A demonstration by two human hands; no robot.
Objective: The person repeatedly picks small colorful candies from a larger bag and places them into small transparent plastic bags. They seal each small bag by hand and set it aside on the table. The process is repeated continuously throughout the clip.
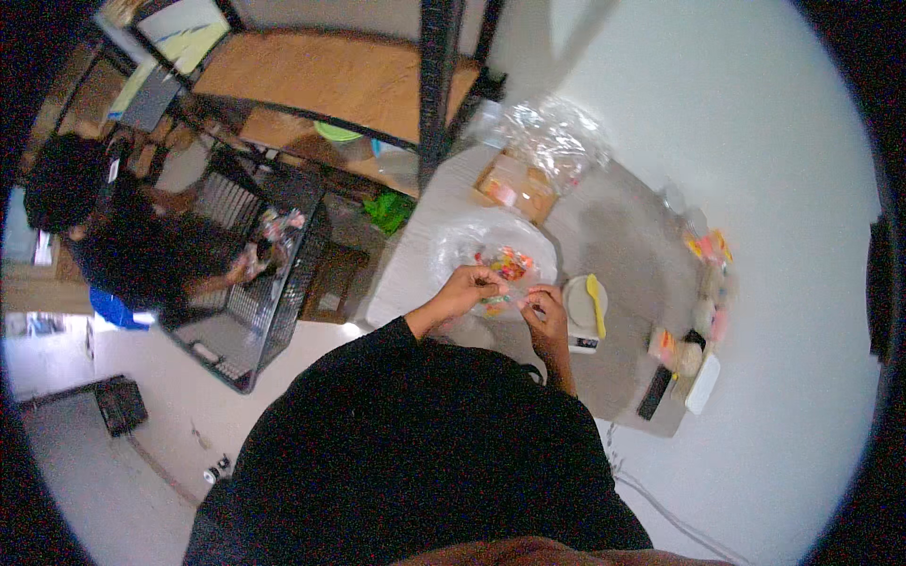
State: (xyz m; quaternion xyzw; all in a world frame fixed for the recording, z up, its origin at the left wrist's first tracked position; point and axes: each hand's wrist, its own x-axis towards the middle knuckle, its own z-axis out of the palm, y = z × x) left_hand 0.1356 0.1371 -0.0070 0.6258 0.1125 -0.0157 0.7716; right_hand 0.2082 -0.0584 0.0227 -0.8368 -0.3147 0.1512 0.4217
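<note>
At the centre and right of the frame, a grey table [613, 241] is seen, with a wooden shelf [321, 80] on a black frame set at the upper left. At the left, a co-worker [142, 236] in dark clothing is bent over a dark mesh basket [212, 341], with an arm reached into it. Just left of the table's middle, a round clear-plastic container [453, 250] is placed; whether it is a bowl or a bag cannot be told. Above it, a crumpled clear wrap [557, 137] is spread against a brown box [519, 189].

Over the container's lower edge, the left hand [462, 292] is held with thumb and fingers drawn into a narrow pinch. The right hand [547, 311] is held just beside it, its fingertips likewise brought close together; what is pinched by either is too blurred to tell. To their right, a yellow spoon [595, 304] is laid across a pale round dish [577, 300]. Small red and orange pieces [512, 263] are gathered inside the container, just above the hands.
</note>
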